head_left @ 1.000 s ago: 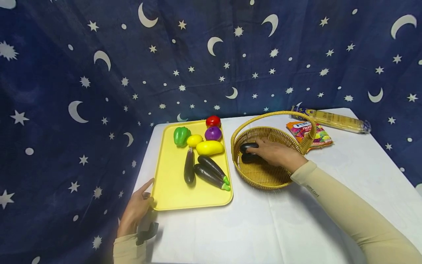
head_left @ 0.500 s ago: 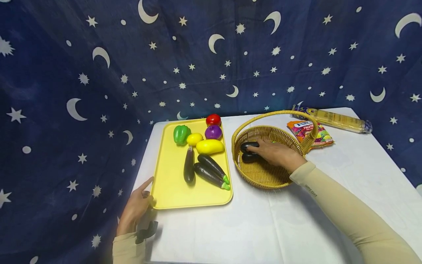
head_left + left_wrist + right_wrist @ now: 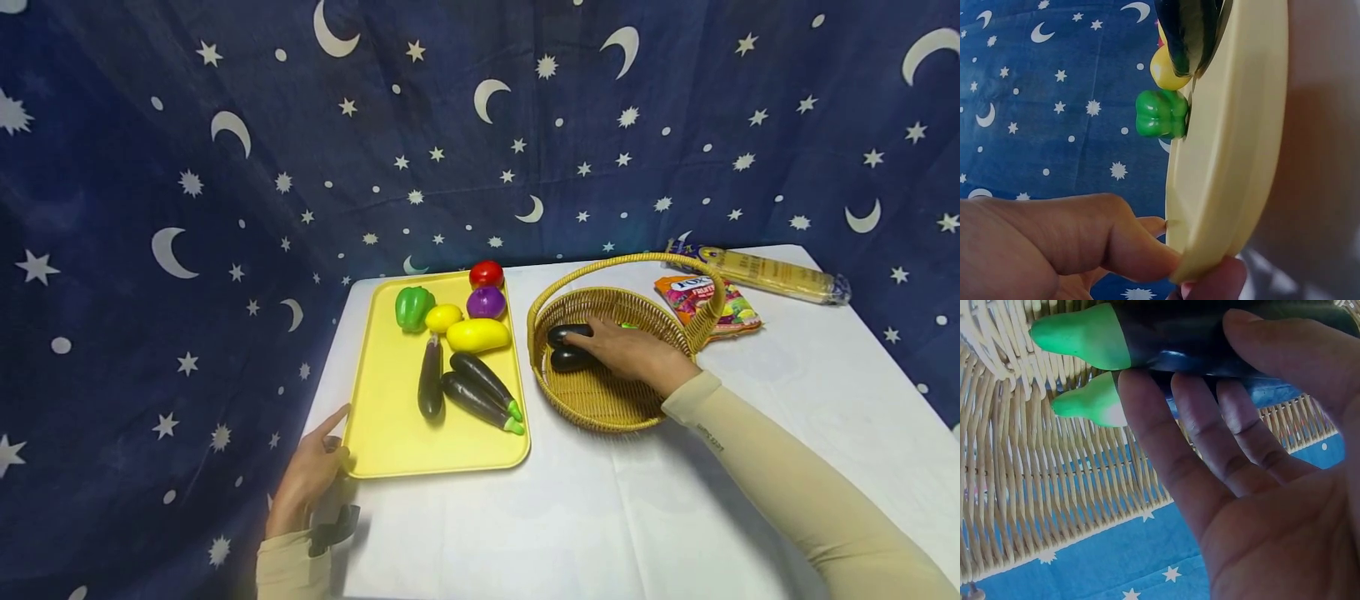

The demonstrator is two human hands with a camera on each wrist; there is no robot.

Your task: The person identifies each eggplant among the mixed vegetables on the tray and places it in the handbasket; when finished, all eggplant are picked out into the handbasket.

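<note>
A dark eggplant (image 3: 1172,347) lies in the wicker basket (image 3: 607,410) at right, held between the thumb and fingertips of the right hand (image 3: 630,350), beside a second eggplant (image 3: 1088,403). To the left, the left hand (image 3: 311,467) pinches the near left corner of a yellow tray (image 3: 397,446) bearing three eggplants (image 3: 431,383), a green pepper (image 3: 414,309) and other produce (image 3: 478,336). Two packets (image 3: 772,275) lie far right.

From here the eggplants (image 3: 572,360) right of centre look glossy, their basket (image 3: 607,407) rough wicker, the tray (image 3: 393,437) smooth plastic.
</note>
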